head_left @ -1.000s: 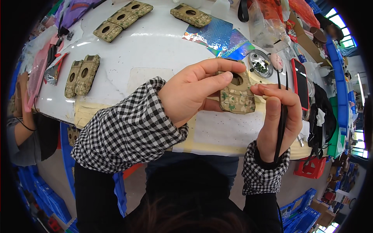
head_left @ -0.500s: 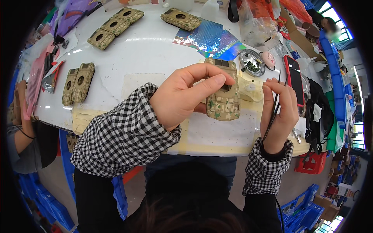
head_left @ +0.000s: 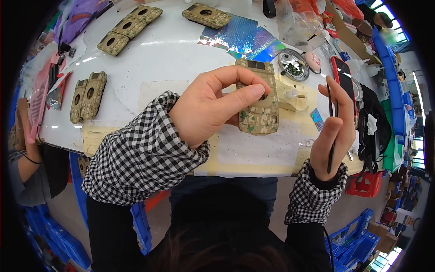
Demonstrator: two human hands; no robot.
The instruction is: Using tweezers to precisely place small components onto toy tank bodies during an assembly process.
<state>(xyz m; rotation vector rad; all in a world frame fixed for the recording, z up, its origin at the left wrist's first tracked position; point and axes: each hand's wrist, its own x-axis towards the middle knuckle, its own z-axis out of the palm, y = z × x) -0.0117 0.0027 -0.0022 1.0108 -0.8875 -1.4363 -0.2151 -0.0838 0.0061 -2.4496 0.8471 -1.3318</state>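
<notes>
My left hand [head_left: 213, 99] is closed round a toy tank hull [head_left: 260, 119] in camouflage pattern, thumb and forefinger at its round opening. The hull is held over the table's front part. To its right, my right hand [head_left: 337, 129] is raised with black tweezers [head_left: 331, 149] lodged across the palm and fingers; its thumb and forefinger stand apart. Between hull and right hand, a small white stick [head_left: 297, 96] pokes out from a yellowish, tape-covered block [head_left: 286, 100]. A round metal dish [head_left: 282, 63] with small dark green parts stands beyond it.
More camouflage hulls lie at the left [head_left: 95, 95], far left [head_left: 129, 28] and back [head_left: 206, 16]. Shiny holographic sheets [head_left: 233, 34], a red-edged phone [head_left: 345, 81], a small shiny blue piece [head_left: 317, 119] and plastic bags [head_left: 294, 29] lie around. Another person's arm [head_left: 29, 122] is at the left edge.
My right hand has drawn away to the right, its thumb and forefinger parted; the white stick it pinched now stands at the yellowish block. The left hand still holds the hull.
</notes>
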